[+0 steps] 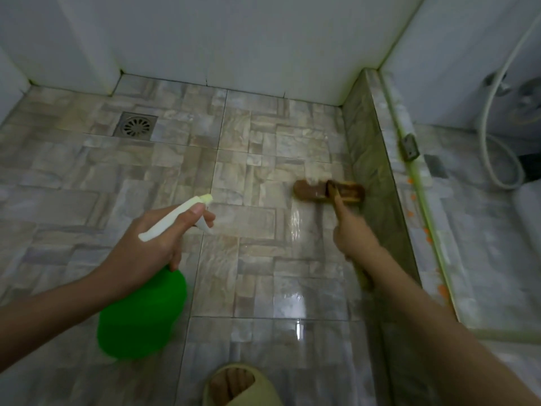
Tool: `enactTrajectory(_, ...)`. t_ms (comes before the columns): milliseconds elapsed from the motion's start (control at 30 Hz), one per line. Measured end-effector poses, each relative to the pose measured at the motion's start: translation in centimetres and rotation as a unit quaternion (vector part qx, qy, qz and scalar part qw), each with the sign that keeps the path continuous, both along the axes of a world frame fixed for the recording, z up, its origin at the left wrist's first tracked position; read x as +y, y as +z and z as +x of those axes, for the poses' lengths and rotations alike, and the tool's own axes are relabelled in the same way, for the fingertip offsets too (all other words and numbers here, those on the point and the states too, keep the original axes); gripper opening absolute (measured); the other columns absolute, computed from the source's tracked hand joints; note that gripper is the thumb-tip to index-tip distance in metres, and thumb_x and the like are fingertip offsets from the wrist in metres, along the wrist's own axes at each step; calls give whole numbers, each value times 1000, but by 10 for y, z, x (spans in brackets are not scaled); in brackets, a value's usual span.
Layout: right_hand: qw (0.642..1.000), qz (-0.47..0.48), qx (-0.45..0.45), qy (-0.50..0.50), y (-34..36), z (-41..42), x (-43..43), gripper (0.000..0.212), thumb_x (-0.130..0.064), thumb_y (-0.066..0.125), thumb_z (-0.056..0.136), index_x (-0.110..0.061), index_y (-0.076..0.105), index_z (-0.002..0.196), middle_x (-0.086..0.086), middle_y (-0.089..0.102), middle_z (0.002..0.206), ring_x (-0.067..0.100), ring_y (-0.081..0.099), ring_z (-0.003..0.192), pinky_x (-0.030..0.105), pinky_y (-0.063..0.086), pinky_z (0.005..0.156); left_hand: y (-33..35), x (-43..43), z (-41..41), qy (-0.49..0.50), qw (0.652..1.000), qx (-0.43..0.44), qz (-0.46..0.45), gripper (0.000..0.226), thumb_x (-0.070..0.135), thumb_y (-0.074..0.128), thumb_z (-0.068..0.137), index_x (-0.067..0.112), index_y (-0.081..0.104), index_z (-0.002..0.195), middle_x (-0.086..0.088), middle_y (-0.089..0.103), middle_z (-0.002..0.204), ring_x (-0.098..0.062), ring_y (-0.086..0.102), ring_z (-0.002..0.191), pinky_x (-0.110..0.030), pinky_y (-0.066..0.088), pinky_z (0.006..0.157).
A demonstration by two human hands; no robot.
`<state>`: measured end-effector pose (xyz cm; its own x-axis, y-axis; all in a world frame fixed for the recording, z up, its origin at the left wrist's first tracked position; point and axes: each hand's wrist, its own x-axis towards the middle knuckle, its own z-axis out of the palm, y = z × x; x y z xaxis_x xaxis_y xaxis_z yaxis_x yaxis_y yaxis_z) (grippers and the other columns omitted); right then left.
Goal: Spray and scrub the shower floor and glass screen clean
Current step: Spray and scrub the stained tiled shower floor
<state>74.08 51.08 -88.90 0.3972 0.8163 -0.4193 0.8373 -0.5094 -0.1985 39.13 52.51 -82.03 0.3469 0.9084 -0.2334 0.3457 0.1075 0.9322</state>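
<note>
Slipper (pixel 260 385) at bottom edge, toes pointing into the stall. Left hand (pixel 158 241) is wrapped round the neck of the green bottle (pixel 143 315), one finger curled over the white trigger (pixel 205 224); nozzle aims forward and down at the floor (pixel 248 148), bottle held clear of the tiles. No spray visible leaving the nozzle. Right hand (pixel 351 232) is clamped on the brush handle, forefinger laid straight along it; handle end shows behind the wrist. Brush (pixel 329 190) head sits on the tiles, just beside the curb (pixel 369 148), and is blurred, which suggests a scrubbing stroke. Wet sheen (pixel 295 221) runs from the brush back toward the slipper; tiles nearer the drain (pixel 135 126) look duller, possibly dry. Judgement: floor step in hand, right-side strip being scrubbed, most of the floor not yet reached. Glass screen (pixel 456 83) stands on the curb, apparently untouched; cannot tell if wetted. Next move calls for spraying the duller tiles toward the drain, then carrying the brush strokes leftward across them with steady downward pressure.
</note>
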Motion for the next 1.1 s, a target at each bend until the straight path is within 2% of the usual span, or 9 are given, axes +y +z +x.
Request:
enactTrajectory(100, 999, -32, 2, -5, 4, -25, -56, 86, -4, 42, 93, -41, -8, 152, 6, 58, 75, 17, 53, 56, 28, 41, 47, 0, 12, -1, 19, 1000, 7, -6, 63, 86, 45, 78, 34, 78, 95, -34, 69, 99, -29, 54, 43, -23, 45, 50)
enactTrajectory(233, 1000, 15, 16, -5, 1, 0, 37, 82, -6, 41, 94, -42, -5, 152, 10, 51, 96, 20, 52, 62, 30, 46, 49, -4, 32, 8, 48, 999, 9, -20, 55, 78, 46, 79, 34, 79, 85, 1, 78, 100, -31, 56, 45, -24, 46, 53)
enactTrajectory(400, 1000, 29, 4, -4, -3, 23, 144, 82, -5, 40, 90, -35, -1, 154, 20, 56, 119, 36, 62, 95, 50, 55, 83, -14, 51, 18, 66, 998, 15, -15, 59, 84, 48, 75, 36, 78, 90, -2, 79, 97, -24, 54, 41, -24, 45, 50)
enactTrajectory(467, 1000, 21, -2, 11, -3, 5, 115, 81, -5, 39, 90, -36, 0, 154, 13, 56, 111, 32, 61, 89, 47, 56, 77, -13, 59, 18, 68, 997, 22, -7, 63, 88, 48, 74, 37, 77, 94, -17, 76, 95, -23, 53, 41, -25, 45, 52)
enactTrajectory(567, 998, -13, 24, 58, -3, -41, 37, 90, -2, 39, 90, -47, -13, 149, 4, 54, 77, 20, 56, 61, 36, 51, 54, -4, 66, 14, 91, 996, 9, -6, 51, 81, 50, 76, 41, 77, 93, 3, 78, 101, -21, 53, 40, -19, 44, 47)
enactTrajectory(667, 992, -27, 13, 125, -2, -70, 41, 95, -3, 39, 92, -52, -23, 143, 6, 56, 69, 18, 51, 52, 29, 37, 43, 8, 75, 0, 87, 996, 12, -14, 37, 72, 51, 85, 48, 76, 97, 13, 76, 107, -18, 52, 39, -19, 44, 45)
enactTrajectory(833, 989, 19, 17, 148, -10, -77, 157, 85, -3, 39, 91, -46, -2, 152, 17, 58, 97, 24, 55, 65, 36, 50, 55, 14, 82, -34, 80, 996, 36, -11, 62, 67, 54, 89, 10, 75, 105, 10, 77, 108, -21, 51, 39, -22, 44, 42)
enactTrajectory(1000, 986, -52, 19, 156, 4, -109, 75, 84, -4, 38, 93, -50, -6, 148, 9, 54, 85, 19, 53, 62, 34, 49, 56, 17, 81, -62, 68, 997, 31, -22, 57, 72, 51, 80, 27, 76, 104, 9, 76, 111, -28, 54, 45, -23, 44, 44)
enactTrajectory(1100, 977, -67, -17, 201, 3, -131, 67, 86, -5, 40, 93, -44, -10, 151, 5, 49, 77, 14, 45, 55, 30, 42, 51, 13, 80, -68, 87, 996, 6, -36, 44, 71, 54, 82, 37, 79, 90, 8, 76, 109, -32, 67, 67, -26, 45, 41)
